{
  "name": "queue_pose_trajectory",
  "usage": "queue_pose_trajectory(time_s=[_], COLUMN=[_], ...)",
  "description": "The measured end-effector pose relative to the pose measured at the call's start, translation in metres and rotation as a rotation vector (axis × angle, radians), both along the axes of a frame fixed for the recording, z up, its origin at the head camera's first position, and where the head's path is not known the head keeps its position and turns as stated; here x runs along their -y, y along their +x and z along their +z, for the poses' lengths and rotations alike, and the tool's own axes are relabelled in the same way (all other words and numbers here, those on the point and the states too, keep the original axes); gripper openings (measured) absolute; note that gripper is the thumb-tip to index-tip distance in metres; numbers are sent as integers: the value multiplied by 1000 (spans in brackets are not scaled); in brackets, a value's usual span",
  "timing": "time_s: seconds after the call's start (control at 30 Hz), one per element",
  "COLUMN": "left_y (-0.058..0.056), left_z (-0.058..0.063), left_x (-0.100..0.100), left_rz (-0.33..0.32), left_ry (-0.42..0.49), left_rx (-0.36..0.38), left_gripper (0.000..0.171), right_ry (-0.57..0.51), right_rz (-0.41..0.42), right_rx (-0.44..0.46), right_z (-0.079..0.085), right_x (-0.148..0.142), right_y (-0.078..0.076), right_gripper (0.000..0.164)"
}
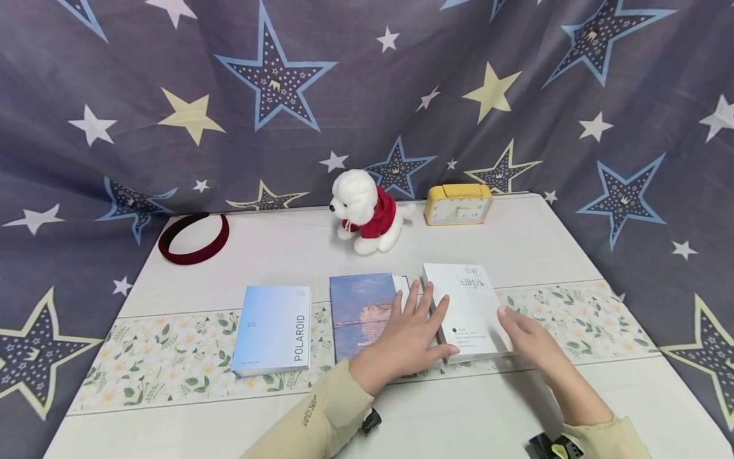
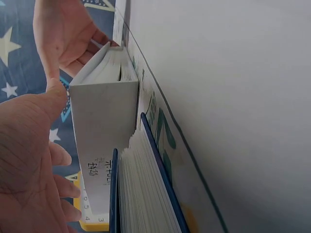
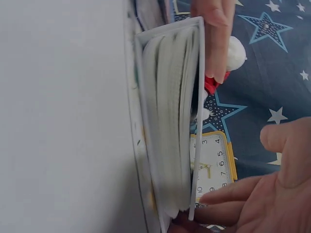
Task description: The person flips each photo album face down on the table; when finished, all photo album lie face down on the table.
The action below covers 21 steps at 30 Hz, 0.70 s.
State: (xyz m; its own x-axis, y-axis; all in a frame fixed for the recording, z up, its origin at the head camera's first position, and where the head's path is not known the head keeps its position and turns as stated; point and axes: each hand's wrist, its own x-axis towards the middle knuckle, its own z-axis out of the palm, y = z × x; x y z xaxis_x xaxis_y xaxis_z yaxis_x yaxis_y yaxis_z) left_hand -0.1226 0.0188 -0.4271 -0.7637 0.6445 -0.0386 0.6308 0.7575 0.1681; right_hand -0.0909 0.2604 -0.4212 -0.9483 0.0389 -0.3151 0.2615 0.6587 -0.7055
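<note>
A thick white album (image 1: 464,312) lies on the table, its page edges (image 3: 170,116) facing the front edge. My left hand (image 1: 410,338) is spread over the gap between it and a blue seascape photo album (image 1: 361,312), partly covering both; its thumb is by the white album's near left corner. In the left wrist view the left hand (image 2: 29,160) has its fingers extended beside the white spine (image 2: 104,141). My right hand (image 1: 527,335) is at the white album's right side. The right wrist view shows its fingers (image 3: 223,211) reaching that edge, thumb apart from the cover.
A light-blue POLAROID album (image 1: 272,328) lies to the left. Behind are a dark red headband (image 1: 195,255), a white plush dog (image 1: 367,210) in a red top and a yellow clock (image 1: 459,205). A floral strip (image 1: 172,357) crosses the white table; a star-patterned curtain (image 1: 355,83) hangs behind.
</note>
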Motion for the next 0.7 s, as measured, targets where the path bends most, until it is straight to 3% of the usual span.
queue_pose_trajectory(time_s=[0.13,0.3,0.57,0.7], left_y=[0,0,-1,-1], left_z=[2,2,1,1], left_x=[-3,-5,-5,-5], left_rz=[-3,0,-1,-7], left_ry=[-22,-35,-3,9], left_rx=[-1,32,84,93], left_gripper=[83,82,84,84], right_ry=[-89,-119,-177,-216], right_rz=[-80,-84,-143,-175], right_rx=[20,60,40,46], right_z=[-1,-5,-15,-10], right_x=[-2,-7,-11,-12], right_y=[0,-2,-8,-9], right_gripper=[92,94,100,89])
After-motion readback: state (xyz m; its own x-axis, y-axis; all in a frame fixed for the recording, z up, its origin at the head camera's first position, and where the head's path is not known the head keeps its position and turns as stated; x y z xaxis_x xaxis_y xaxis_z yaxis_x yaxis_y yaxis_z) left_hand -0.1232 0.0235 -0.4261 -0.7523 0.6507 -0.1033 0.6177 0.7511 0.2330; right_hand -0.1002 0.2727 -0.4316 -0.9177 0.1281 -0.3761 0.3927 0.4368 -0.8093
